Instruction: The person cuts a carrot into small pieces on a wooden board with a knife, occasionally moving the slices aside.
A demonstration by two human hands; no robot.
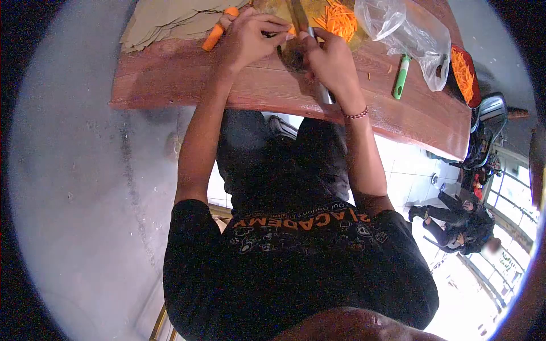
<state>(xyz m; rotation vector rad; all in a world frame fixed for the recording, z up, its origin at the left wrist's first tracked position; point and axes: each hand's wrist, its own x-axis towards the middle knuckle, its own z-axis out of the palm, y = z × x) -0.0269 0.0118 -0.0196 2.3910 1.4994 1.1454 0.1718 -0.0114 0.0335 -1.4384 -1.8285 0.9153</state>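
Note:
A knife (325, 91) is gripped in my right hand (331, 59), its blade pointing away over a round board (278, 10). My left hand (253, 38) has its fingertips pressed on a small orange carrot piece (292, 30) beside the blade. Just left of that hand a whole-looking carrot (214, 37) lies at a slant, partly behind the fingers. Thin carrot strips (339, 21) are heaped on the board, right of the knife.
The wooden table (165, 79) holds brown paper (165, 23), a clear plastic bag (418, 37) and a green-handled peeler (401, 78). A red container of carrot strips (464, 74) is at the right edge. Another person (463, 221) sits farther right.

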